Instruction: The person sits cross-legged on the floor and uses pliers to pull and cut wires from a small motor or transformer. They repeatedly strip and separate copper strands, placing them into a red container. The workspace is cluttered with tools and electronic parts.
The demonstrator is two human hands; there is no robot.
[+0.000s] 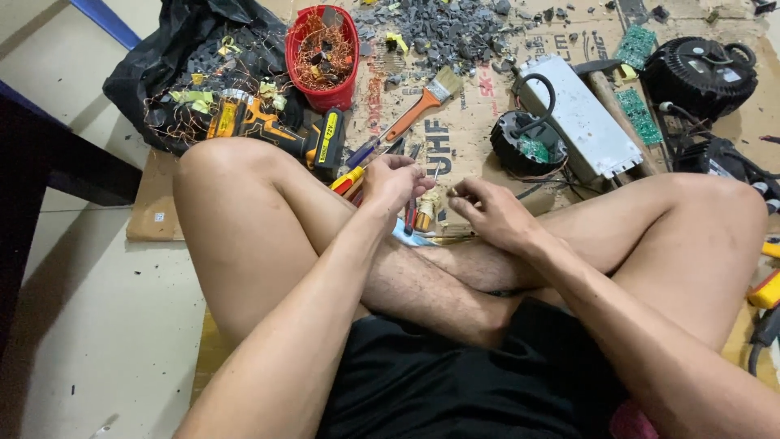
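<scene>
I sit cross-legged on the floor. My left hand [393, 180] and my right hand [486, 210] meet above my shins, fingers curled. Each seems to pinch one end of a small, thin object between them; it is too small to name. Just below the hands lie screwdrivers [351, 177] with yellow and red handles and a small yellowish part [426, 205] on the cardboard [455, 134].
A cordless drill [276, 126] lies by my left knee. A red basket of copper wire [322, 55], a black bag [195, 65], a paintbrush [422, 102], grey debris [447, 28], a metal power supply box [578, 118], round black units [530, 142] and green circuit boards [635, 110] lie ahead.
</scene>
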